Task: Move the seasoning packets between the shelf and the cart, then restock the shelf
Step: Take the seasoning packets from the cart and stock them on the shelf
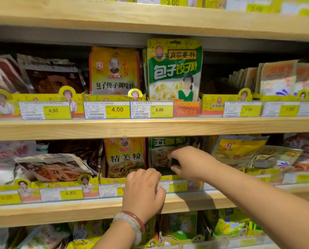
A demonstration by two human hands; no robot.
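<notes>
**Right hand on the five-spice packets, left hand at the shelf lip**

The right hand (189,161) curled its fingers onto the green five-spice packets (166,151), which stood upright in their tray (165,177) directly ahead. The left hand (143,191), fingers bent, gripped the tray's front edge just below and left. No cart showed.

Yellow price tags (117,110) line the wooden shelf edges; a bead bracelet (130,224) circles one wrist.

Bare forearms; pale bead bracelet (132,225) and red cord on left wrist.
</notes>
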